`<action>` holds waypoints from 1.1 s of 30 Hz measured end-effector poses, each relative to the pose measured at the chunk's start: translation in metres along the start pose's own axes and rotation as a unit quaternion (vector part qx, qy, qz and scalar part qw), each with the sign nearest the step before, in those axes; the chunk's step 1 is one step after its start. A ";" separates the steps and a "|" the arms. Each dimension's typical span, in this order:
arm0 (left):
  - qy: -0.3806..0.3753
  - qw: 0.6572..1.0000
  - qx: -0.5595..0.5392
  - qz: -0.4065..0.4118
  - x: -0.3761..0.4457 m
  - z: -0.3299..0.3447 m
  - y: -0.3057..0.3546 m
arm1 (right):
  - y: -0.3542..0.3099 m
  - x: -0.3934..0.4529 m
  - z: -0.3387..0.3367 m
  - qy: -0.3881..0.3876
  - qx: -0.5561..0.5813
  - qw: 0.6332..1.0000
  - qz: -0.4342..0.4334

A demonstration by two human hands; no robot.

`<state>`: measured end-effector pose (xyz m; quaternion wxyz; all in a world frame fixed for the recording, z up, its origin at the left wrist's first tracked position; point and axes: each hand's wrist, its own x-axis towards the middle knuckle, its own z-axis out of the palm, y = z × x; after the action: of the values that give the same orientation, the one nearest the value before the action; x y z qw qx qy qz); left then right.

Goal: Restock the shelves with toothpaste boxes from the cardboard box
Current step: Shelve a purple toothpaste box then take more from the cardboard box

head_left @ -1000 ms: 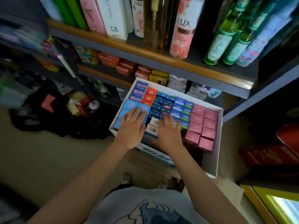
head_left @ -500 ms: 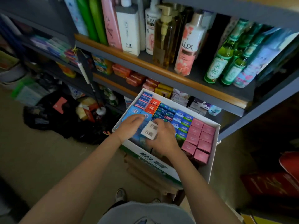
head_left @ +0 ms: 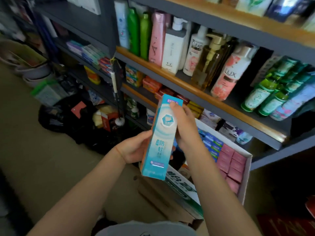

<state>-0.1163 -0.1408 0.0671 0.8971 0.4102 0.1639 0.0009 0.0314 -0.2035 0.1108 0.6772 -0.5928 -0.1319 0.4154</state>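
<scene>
Toothpaste box (head_left: 160, 138), teal and white, held up in both hands above the near left corner of the cardboard box (head_left: 245, 181), long axis tilted away toward the shelves (head_left: 187, 89). Left hand (head_left: 134, 149) cupped around lower left side, fingers curled behind. Right hand (head_left: 184, 126) gripping upper right edge, thumb laid across top face. Rows of blue and pink boxes (head_left: 230, 160) packed upright inside. Bottles (head_left: 170, 46) lined along the shelf above.

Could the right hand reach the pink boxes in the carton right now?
Probably not right now: the right hand grips the teal toothpaste box, shared with the left hand. The pink boxes lie uncovered just below, so the path looks free once it lets go.
</scene>
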 end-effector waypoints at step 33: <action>0.379 0.907 -0.149 0.107 -0.206 -0.495 0.264 | 0.172 0.242 0.523 -0.226 -0.006 0.939 0.258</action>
<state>-0.4226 0.3709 0.0201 0.8126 0.2558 0.4446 0.2766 -0.2393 0.3246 0.0146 0.4957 -0.5006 -0.1266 0.6983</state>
